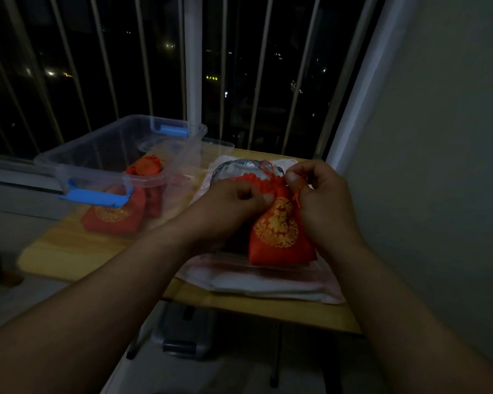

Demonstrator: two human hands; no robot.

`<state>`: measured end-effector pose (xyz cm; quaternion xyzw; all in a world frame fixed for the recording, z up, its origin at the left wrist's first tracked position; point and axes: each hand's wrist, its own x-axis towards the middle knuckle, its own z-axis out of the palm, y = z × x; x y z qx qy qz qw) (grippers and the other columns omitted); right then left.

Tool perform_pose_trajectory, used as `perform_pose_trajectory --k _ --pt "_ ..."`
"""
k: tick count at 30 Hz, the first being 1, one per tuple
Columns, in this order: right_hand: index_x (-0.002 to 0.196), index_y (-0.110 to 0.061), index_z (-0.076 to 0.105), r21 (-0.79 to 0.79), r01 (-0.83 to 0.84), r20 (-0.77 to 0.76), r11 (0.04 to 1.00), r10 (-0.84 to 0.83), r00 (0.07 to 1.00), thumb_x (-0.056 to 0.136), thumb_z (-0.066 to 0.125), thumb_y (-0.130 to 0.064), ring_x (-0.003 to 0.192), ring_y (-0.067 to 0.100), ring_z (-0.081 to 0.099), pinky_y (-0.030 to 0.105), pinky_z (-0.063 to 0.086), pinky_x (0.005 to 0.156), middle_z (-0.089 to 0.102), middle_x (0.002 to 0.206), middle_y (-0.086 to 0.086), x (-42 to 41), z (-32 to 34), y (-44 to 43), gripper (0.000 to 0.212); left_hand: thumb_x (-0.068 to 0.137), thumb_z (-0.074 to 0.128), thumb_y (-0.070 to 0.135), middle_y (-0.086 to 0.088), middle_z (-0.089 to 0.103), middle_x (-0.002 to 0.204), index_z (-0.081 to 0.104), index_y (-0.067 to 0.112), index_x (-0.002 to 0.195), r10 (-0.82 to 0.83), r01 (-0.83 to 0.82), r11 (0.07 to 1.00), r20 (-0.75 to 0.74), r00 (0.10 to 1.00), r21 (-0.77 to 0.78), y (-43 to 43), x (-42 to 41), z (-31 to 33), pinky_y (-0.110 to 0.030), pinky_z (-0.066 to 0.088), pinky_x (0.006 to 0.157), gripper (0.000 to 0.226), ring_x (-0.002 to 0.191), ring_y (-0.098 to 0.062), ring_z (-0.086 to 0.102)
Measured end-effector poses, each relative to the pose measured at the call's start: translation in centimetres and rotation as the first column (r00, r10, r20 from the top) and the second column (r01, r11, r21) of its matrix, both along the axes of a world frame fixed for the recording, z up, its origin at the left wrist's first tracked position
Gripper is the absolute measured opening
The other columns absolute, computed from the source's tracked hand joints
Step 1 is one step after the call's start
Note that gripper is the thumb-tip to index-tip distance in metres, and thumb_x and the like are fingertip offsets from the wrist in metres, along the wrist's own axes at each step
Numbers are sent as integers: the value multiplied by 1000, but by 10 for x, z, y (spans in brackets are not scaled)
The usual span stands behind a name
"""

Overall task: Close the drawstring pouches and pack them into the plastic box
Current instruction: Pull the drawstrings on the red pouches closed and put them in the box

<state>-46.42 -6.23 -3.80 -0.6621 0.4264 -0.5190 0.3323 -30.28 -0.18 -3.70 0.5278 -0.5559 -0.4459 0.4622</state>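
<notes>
Left hand (234, 196) and right hand (318, 201) pinch the pouch (279, 233) beside the wall (439, 137).

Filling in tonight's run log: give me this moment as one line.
step: cinching red pouch | left hand: pinches its neck | right hand: pinches drawstring | under it: folded cloth | plastic box: open, pouches inside

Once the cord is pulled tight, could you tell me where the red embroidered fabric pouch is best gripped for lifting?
Probably at the gathered neck of the red embroidered fabric pouch, pinched from above. It stands roughly upright on the folded white cloth, its neck is narrowest, and the left hand and right hand grip there.
</notes>
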Motion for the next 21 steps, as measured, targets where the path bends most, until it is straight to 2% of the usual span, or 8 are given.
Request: perform_pose_trajectory --k 2,4,7,11,14,16,18,21 --pt "95 -27 71 72 -30 28 997 28 999 100 65 -24 95 9 69 38 58 88 73 99 -8 2 -1 -3 8 102 62 26 -5 70 82 67 9 91 58 -57 998 53 997 -17 -4 4 -3 -32 57 71 21 76 -18 67" --pt "99 -26 73 206 -106 102 973 87 991 100 65 -31 99 18 73 46 60 91 77 102 -3 2 -1 -5 10 102 61 27 -4 75 84 68 8 93 102 -102 995 -7 995 -1 -6 7 -3 -34 59 72 22 78 -21 71" --pt "109 -15 74 414 -271 184 869 212 960 100 65 -30 95 24 77 42 61 84 80 100 5 0 1 -8 20 103 61 28 -14 77 93 68 1 99 151 -151 989 -44 988 1 -7 11 -3 -40 61 74 28 83 -27 75" --pt "111 -5 72 441 -274 171 855 219 961 98 67 -15 96 29 77 39 62 79 80 101 12 5 -3 -12 18 105 56 28 -12 77 89 71 4 103 201 -201 980 -146 969 16 -5 14 -2 -32 60 58 28 75 -23 74" --pt "107 -4 73 418 -272 219 867 194 956 98 65 -11 89 25 77 39 62 79 80 97 12 13 0 -17 13 107 48 24 -8 76 79 76 16 89 271 -274 961 -277 922 28 -8 15 -3 -31 58 56 34 70 -23 72" --pt "103 -5 73 408 -282 274 868 178 945 99 64 -10 85 23 76 37 62 76 79 93 9 20 8 -22 11 107 43 18 -5 75 73 76 18 83 320 -331 944 -248 915 -4 -10 19 -5 -27 52 51 40 63 -17 71" --pt "103 -6 73 420 -298 330 857 162 930 99 64 -9 84 22 76 36 63 75 79 92 9 30 18 -26 10 108 41 13 -7 71 71 74 14 89 353 -365 930 -195 915 -31 -10 23 -5 -21 49 48 37 55 -8 68" --pt "100 -4 71 443 -344 414 828 151 898 99 64 -9 79 23 76 35 64 67 78 89 11 46 33 -33 9 106 41 7 11 62 73 67 21 97 424 -408 892 42 905 -195 -10 28 -11 -9 41 50 31 56 15 59"
